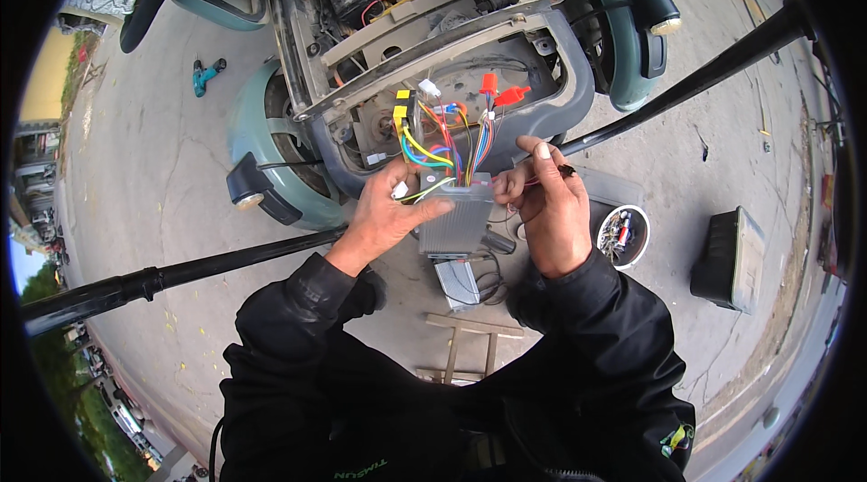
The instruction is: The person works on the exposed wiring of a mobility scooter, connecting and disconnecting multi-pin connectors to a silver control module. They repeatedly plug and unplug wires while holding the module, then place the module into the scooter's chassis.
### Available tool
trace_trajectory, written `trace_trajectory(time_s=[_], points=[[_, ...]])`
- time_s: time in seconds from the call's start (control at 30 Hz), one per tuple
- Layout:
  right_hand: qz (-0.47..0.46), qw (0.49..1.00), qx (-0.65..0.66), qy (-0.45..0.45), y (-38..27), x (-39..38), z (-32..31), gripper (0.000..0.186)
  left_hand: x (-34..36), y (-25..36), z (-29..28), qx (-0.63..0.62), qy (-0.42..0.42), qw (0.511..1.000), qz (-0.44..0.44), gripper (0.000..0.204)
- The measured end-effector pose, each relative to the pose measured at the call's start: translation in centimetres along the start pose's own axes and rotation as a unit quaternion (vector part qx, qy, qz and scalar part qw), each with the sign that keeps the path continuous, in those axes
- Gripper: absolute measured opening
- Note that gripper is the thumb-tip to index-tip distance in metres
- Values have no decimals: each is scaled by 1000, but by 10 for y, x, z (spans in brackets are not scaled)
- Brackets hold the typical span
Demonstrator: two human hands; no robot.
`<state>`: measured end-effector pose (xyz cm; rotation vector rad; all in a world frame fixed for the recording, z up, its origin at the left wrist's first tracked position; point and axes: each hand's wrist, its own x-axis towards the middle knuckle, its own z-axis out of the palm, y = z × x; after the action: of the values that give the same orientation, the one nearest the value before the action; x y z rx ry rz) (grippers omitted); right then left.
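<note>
My left hand (pixel 384 216) grips a grey finned motor controller (pixel 456 220), thumb across its front. From the controller's far end fans a bundle of coloured wires (pixel 442 152) with red connectors (pixel 502 90), yellow-marked black connectors (pixel 403 107) and white plugs. Beside it, my right hand (pixel 553 211) is closed, pinching a thin dark-red wire that ends in a small black connector (pixel 566 171). Both hands are in front of the vehicle's open rear frame (pixel 560 94). Part of the wire is hidden behind my right fingers.
Green fenders (pixel 623 22) flank the vehicle, and black poles (pixel 704 76) slant past both sides. On the ground are a silver box with cables (pixel 457 283), a wooden stool (pixel 470 330), a white bucket of small parts (pixel 643 236), a black bin (pixel 727 261) and a teal drill (pixel 207 75).
</note>
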<state>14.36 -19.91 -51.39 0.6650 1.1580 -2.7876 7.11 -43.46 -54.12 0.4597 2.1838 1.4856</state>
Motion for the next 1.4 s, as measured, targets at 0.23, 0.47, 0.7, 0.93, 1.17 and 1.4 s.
trace_trajectory(time_s=[0.23, 0.47, 0.7, 0.93, 1.17, 1.4], points=[[1, 1000, -9, 27, 11, 0, 7, 19, -1, 5, 1, 6, 10, 1000, 4, 63], [-34, 987, -150, 43, 9, 10, 10, 15, -1, 6, 1, -2, 9, 1000, -2, 64], [16, 995, -99, 7, 8, 9, 12, 15, 0, 4, 1, -26, -5, 999, -26, 64], [-182, 911, -362, -72, 16, 5, 20, 26, 0, 5, 5, -5, 21, 999, -23, 61], [-264, 831, -489, -13, 22, 10, 16, 43, 0, 10, -10, -51, -85, 993, -68, 78], [-241, 859, -451, -28, 23, 18, 11, 47, 6, 12, -32, -272, -160, 939, -133, 53]])
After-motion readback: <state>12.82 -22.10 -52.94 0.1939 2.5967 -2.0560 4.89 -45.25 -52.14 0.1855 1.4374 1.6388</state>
